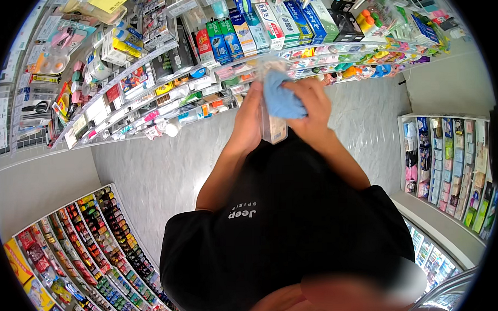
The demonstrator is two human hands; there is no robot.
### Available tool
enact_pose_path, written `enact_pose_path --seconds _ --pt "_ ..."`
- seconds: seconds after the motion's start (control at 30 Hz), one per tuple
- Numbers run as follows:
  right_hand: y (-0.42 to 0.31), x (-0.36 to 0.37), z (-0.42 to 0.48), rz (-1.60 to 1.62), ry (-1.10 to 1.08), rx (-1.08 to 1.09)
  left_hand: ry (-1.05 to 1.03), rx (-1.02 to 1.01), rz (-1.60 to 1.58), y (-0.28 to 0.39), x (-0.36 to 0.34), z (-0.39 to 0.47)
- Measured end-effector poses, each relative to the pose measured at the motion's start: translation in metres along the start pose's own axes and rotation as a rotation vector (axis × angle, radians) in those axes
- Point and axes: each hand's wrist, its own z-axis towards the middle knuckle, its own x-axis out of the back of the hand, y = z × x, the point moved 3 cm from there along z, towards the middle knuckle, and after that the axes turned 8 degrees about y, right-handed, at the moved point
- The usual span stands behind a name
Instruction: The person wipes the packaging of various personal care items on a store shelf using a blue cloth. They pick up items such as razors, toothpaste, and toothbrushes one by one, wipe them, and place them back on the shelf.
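Note:
My left hand (248, 119) grips the side of a narrow clear plastic package (275, 130) in front of my chest. The package has a pale, tan-toned inside, and a printed code shows at its near end. In my right hand (314, 106) is a bunched light blue cloth (280, 94), which lies against the upper part of the package and hides it. The far end of the package is blurred, so I cannot tell its exact contents.
Just ahead is a multi-tier store shelf (147, 62) with toothpaste boxes (228, 39), scissors (35, 107) and small packs. A snack rack (112, 238) stands behind to the left, and another stocked rack (449, 165) to the right. Grey flooring (163, 162) shows between them.

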Motion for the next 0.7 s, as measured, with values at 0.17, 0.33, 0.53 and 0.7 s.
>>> enact_pose_path --seconds 0.17,0.33,0.53,0.7 --pt "-0.022 -0.008 -0.023 0.12 -0.203 0.15 0.053 0.052 -0.191 0.015 0.015 0.012" --pt "-0.015 -0.003 -0.037 0.202 -0.186 0.252 0.02 -0.042 -0.241 0.019 0.012 0.011" --pt "-0.008 -0.004 -0.049 0.334 0.007 -0.037 -0.008 -0.116 -0.113 0.025 -0.004 0.009" --pt "0.0 -0.008 -0.043 0.634 0.088 -0.708 0.012 -0.014 -0.13 0.02 -0.01 0.003"
